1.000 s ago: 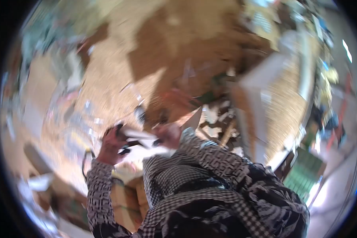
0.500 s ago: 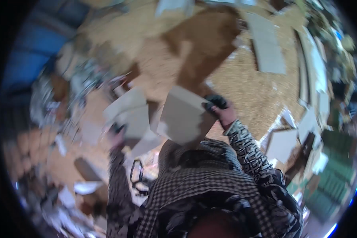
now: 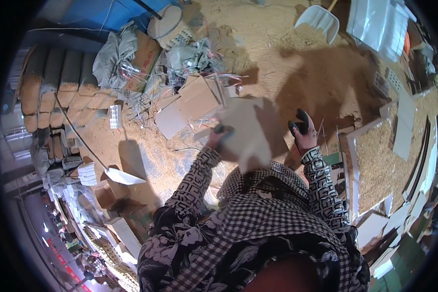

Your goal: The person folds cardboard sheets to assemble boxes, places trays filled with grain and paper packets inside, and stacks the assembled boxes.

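Observation:
My left hand (image 3: 220,138) grips the left edge of a flat cardboard sheet (image 3: 248,121) in front of my lap, with dark coverings on its fingers. The sheet is pale, partly in shadow and slightly blurred; whether it is one piece or several stacked I cannot tell. To the right of the sheet and apart from it, my right hand (image 3: 304,132) is open, thumb and dark-tipped fingers spread, holding nothing. Loose brown cardboard pieces (image 3: 197,100) lie on the ground just beyond my left hand.
Filled sacks (image 3: 65,82) are stacked at the far left, beside a long-handled white shovel (image 3: 124,176). A low bed of tan grain-like material (image 3: 374,170), edged with boards, lies to my right. Another white scoop (image 3: 319,22) rests on the loose material at the far right.
My view has swung, bringing the sacks and shovel into sight. My right hand has let go of its cardboard sheet and opened. The left hand, on cardboard before, has come nearer the middle.

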A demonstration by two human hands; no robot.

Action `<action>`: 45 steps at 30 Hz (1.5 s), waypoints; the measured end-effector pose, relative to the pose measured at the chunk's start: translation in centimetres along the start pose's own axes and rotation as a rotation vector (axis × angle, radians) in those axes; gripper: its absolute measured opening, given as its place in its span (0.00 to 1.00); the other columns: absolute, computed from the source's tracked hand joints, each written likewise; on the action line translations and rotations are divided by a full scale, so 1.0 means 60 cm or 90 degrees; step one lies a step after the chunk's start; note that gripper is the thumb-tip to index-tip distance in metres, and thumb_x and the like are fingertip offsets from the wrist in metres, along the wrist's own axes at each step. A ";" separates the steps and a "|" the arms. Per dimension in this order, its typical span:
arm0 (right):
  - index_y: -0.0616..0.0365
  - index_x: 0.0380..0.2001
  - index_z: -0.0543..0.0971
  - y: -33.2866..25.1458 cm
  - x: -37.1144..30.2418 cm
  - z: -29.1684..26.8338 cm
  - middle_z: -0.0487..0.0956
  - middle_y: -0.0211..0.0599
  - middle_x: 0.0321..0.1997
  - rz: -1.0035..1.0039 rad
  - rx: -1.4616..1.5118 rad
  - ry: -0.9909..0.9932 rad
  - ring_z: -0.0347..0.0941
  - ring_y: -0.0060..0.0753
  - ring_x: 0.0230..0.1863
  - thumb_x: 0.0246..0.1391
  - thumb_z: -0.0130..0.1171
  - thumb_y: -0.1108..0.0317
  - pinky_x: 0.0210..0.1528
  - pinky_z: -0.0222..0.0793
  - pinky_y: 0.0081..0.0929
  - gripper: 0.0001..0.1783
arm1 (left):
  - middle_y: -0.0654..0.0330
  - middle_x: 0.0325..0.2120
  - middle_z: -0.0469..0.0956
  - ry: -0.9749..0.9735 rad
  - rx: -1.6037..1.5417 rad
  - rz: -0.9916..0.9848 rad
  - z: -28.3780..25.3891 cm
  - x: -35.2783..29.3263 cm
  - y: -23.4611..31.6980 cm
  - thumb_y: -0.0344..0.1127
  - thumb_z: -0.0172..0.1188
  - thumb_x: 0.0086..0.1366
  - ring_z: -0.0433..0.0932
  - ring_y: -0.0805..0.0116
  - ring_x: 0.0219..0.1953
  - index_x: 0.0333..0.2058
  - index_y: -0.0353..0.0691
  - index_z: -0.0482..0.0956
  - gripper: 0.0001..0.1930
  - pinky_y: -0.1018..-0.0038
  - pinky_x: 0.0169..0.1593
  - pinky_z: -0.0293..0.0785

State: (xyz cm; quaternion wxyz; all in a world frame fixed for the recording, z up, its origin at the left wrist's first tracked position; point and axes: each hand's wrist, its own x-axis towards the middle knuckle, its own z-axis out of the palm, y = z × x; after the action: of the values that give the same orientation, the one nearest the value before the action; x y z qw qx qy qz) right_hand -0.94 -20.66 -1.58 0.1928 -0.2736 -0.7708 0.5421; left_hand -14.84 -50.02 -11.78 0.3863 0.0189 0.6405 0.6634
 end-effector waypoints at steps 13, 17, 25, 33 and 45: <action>0.61 0.45 0.71 0.109 -0.164 -0.057 0.75 0.40 0.42 0.418 -0.117 -0.173 0.70 0.31 0.45 0.45 0.54 0.72 0.49 0.65 0.25 0.20 | 0.61 0.25 0.73 0.249 -0.224 -0.269 -0.234 0.155 -0.070 0.40 0.58 0.55 0.74 0.66 0.25 0.36 0.43 0.75 0.12 0.75 0.22 0.67; 0.60 0.39 0.73 0.113 -0.177 -0.037 0.75 0.48 0.37 0.313 -0.157 -0.118 0.72 0.42 0.39 0.44 0.54 0.59 0.43 0.67 0.33 0.20 | 0.64 0.21 0.72 0.112 0.019 -0.403 -0.289 0.139 -0.166 0.41 0.57 0.55 0.73 0.67 0.21 0.35 0.43 0.75 0.11 0.75 0.20 0.64; 0.57 0.38 0.73 0.025 -0.303 -0.201 0.73 0.44 0.34 0.138 -0.260 0.115 0.69 0.46 0.39 0.44 0.56 0.63 0.42 0.66 0.36 0.16 | 0.51 0.26 0.78 -0.550 0.790 -0.027 0.182 0.120 -0.101 0.47 0.53 0.55 0.77 0.59 0.28 0.34 0.37 0.77 0.18 0.69 0.34 0.72; 0.62 0.48 0.68 0.110 -0.737 -0.577 0.71 0.44 0.44 0.376 -0.352 0.783 0.68 0.36 0.47 0.44 0.58 0.72 0.50 0.63 0.27 0.24 | 0.54 0.36 0.76 -0.846 0.550 0.146 0.692 -0.172 0.035 0.40 0.59 0.51 0.73 0.55 0.40 0.41 0.38 0.74 0.19 0.67 0.48 0.66; 0.47 0.61 0.46 0.191 -0.975 -0.930 0.53 0.58 0.59 0.688 -0.490 0.883 0.50 0.58 0.60 0.26 0.70 0.57 0.60 0.48 0.44 0.59 | 0.46 0.42 0.70 -0.658 0.784 0.193 1.105 -0.221 -0.234 0.38 0.65 0.45 0.71 0.55 0.44 0.54 0.35 0.56 0.39 0.69 0.48 0.67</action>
State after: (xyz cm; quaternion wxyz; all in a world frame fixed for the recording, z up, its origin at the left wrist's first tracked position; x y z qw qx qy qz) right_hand 80.02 -13.81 6.44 0.2270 -0.8966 -0.3799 -0.0150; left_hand 35.78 -3.41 -5.85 0.4591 0.6176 0.6218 0.1453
